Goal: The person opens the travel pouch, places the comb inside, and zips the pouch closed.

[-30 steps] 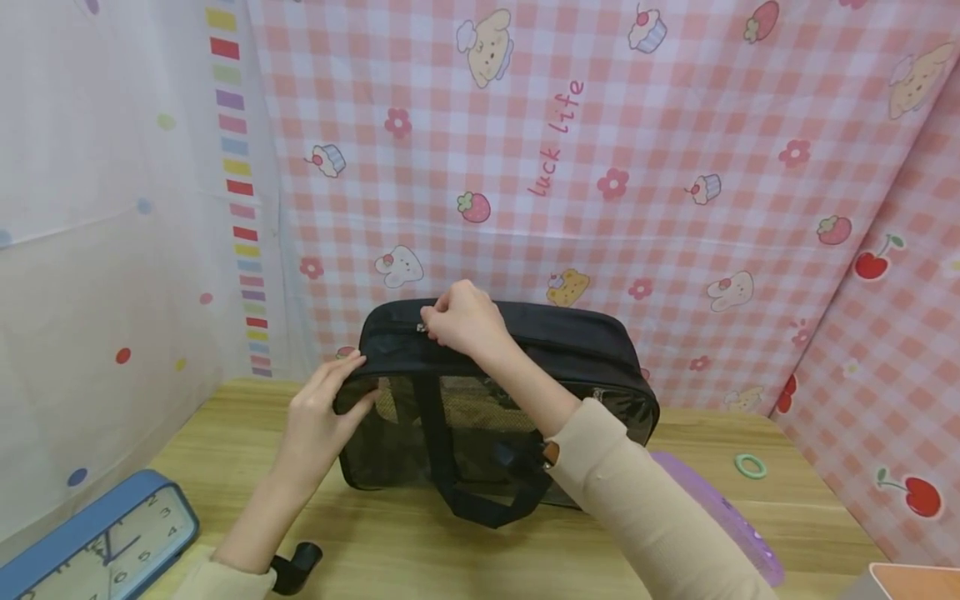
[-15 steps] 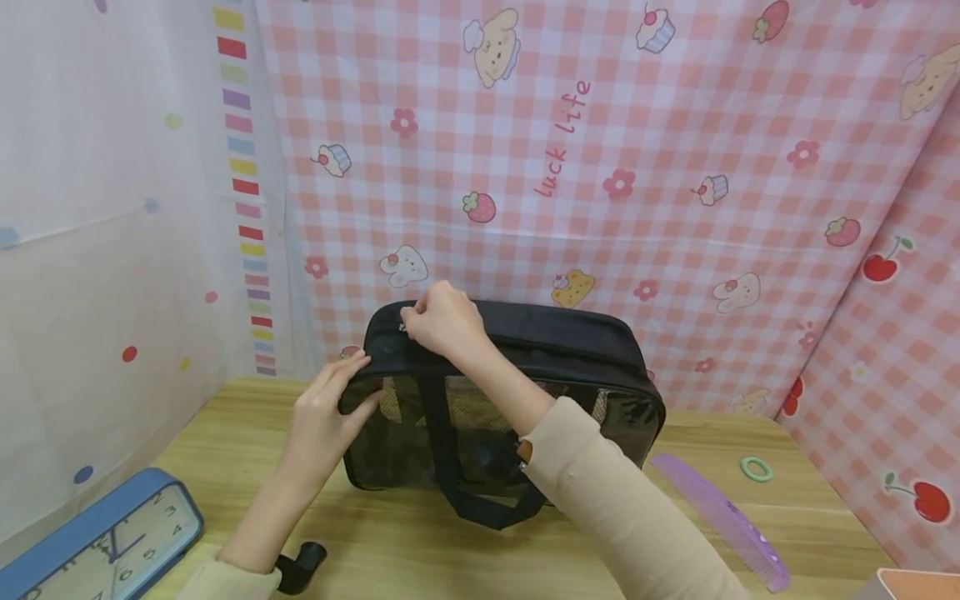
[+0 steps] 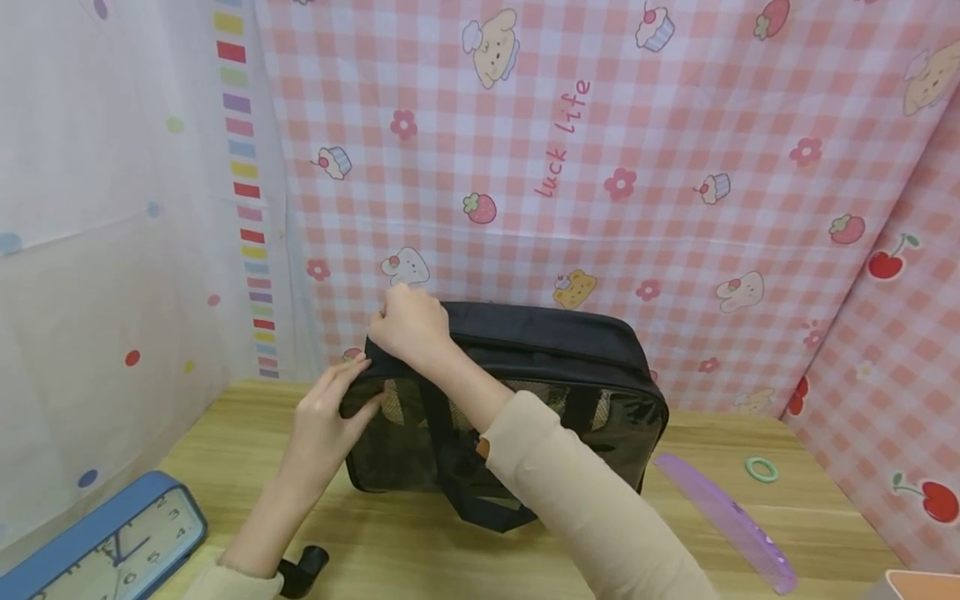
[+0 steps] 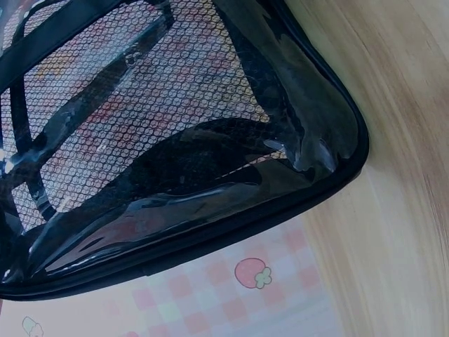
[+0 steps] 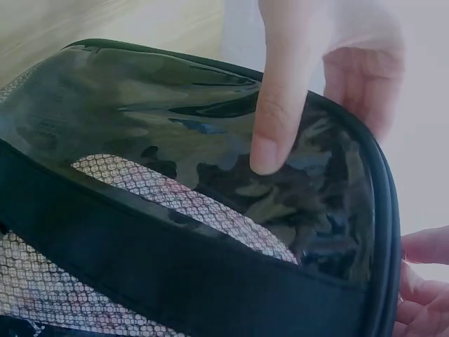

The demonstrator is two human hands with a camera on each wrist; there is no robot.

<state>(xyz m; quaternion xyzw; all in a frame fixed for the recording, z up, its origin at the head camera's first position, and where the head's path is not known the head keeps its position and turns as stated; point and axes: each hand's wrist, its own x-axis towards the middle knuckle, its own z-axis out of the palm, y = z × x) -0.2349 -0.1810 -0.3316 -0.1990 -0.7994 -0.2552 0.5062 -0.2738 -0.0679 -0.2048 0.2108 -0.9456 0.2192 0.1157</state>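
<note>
A black bag [image 3: 555,333] with clear front panel and mesh stands upright on the table. At its upper left corner my left hand [image 3: 326,417] grips the edge. The left thumb presses on the clear panel [image 5: 189,133] in the right wrist view, with the fingers behind the rim. My right hand [image 3: 412,325] is curled at the left end of the bag's top, pinching the zipper pull, which the hand hides now. In the right wrist view part of the right hand [image 5: 424,288] shows beyond the rim. The left wrist view shows only the bag's mesh side [image 4: 189,77].
A blue clock [image 3: 112,542] lies at the front left, near a small black curved object [image 3: 303,569] by the left wrist. Right of the bag are a purple comb [image 3: 723,517] and a green ring [image 3: 761,469]. A box corner [image 3: 922,583] shows at lower right.
My right hand has moved left along the bag's top with the zipper pull, to the left end. The left hand has kept its hold on the corner.
</note>
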